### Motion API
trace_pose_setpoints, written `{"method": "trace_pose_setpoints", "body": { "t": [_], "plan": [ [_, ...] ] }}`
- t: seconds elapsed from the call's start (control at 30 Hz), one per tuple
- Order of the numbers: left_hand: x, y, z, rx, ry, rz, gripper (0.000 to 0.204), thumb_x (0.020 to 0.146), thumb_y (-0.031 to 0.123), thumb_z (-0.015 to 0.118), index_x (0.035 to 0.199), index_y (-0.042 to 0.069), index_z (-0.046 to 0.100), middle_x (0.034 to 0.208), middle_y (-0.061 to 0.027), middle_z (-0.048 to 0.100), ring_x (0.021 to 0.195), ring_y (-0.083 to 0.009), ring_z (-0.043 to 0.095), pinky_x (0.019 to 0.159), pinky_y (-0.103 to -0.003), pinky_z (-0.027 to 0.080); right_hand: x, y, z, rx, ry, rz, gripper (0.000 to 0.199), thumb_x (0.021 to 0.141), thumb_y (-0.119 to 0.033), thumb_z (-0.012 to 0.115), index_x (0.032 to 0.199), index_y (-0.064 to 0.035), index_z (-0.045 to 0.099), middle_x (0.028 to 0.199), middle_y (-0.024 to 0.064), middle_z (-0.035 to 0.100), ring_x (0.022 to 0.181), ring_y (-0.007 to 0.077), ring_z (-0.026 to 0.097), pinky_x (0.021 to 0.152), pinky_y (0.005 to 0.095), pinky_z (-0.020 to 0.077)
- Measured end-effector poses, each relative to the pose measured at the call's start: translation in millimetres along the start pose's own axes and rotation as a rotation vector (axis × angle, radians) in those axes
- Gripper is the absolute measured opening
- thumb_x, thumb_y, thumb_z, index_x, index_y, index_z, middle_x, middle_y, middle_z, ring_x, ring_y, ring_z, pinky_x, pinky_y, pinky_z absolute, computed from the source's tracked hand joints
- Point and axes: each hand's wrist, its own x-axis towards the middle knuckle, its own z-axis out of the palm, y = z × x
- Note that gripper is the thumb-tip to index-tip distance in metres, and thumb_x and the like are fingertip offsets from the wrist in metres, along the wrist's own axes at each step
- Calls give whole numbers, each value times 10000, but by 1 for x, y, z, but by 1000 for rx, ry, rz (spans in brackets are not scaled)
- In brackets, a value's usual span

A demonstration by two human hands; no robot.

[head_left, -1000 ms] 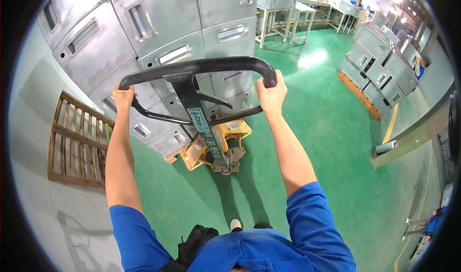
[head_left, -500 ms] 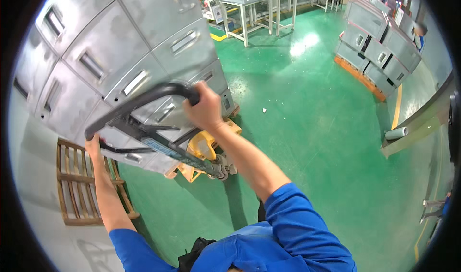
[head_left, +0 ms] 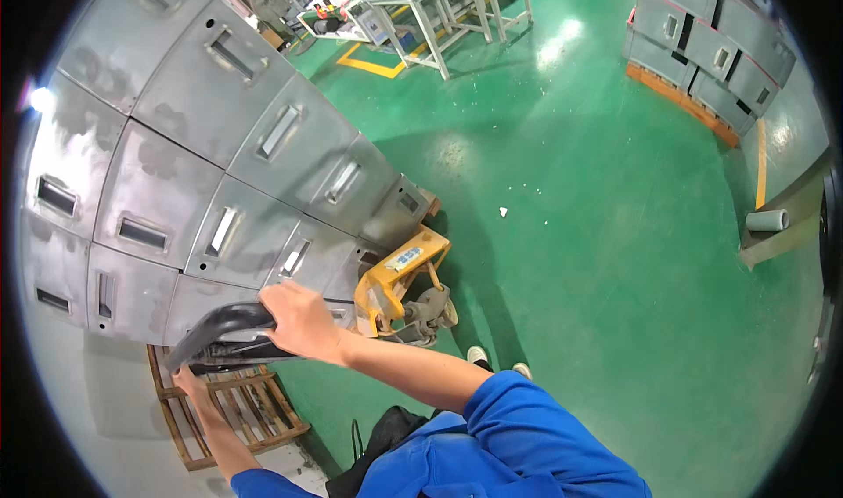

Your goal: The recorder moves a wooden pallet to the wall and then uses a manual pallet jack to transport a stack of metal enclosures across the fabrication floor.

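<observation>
My right hand (head_left: 301,322) is wrapped round the right end of the black loop handle (head_left: 207,329) of a pallet jack. My left hand (head_left: 184,380) closes on the lower left end of that loop. The handle is tilted low toward me, so its shaft is largely hidden behind my right hand and forearm. The jack's yellow body (head_left: 399,270), with its grey wheel assembly (head_left: 428,319), stands at the lower corner of a tall stack of grey metal boxes (head_left: 180,177). The boxes have recessed slot handles; a wooden edge shows beneath the stack.
A slatted wooden pallet (head_left: 294,410) leans by the wall at lower left. Another box stack (head_left: 694,41) rests on an orange-brown pallet (head_left: 680,103) at far right. White-legged tables (head_left: 430,37) stand at the back. A grey roll (head_left: 767,221) lies near the right wall; white scraps dot the green floor.
The handle has swung down toward me, with both hands still on it. The view has shifted, showing more of the yellow body and my shoes.
</observation>
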Motion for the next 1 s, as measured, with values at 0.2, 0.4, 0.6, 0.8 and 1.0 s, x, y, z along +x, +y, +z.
{"method": "trace_pose_setpoints", "body": {
  "t": [0.2,0.4,0.6,0.8,1.0],
  "plan": [
    [-27,14,3,21,70,25,237,788,89,536,994,-25,506,881,-115,560,759,-228,563,659,-331,471,11,16,-18,109,-145,-38,342,514,-83,613,801,-23,438,705,114,446,677,295,471,566,374,402],
    [-45,31,26,189,227,-41,248,791,88,533,1010,-25,499,903,-115,555,783,-228,557,677,-331,467,12,31,-23,274,-338,33,225,615,-103,556,789,-28,435,680,96,449,652,271,469,539,348,414],
    [-43,64,62,365,382,-123,260,793,87,529,1025,-24,493,925,-116,551,806,-227,551,695,-330,463,16,46,-23,575,-584,161,202,730,-75,448,922,-11,451,763,126,495,719,291,506,587,381,444],
    [-42,90,77,476,462,-173,271,796,86,525,1041,-24,487,947,-117,546,830,-227,545,713,-329,459,13,51,-16,748,-941,349,285,646,-292,620,843,-111,522,847,86,532,881,257,492,812,469,322],
    [-48,88,66,492,492,-183,283,798,85,521,1056,-24,481,969,-117,542,854,-227,540,731,-329,455,1,52,-11,702,-638,157,288,713,-70,451,983,23,414,783,144,479,759,310,489,680,380,433]
  ]
}}
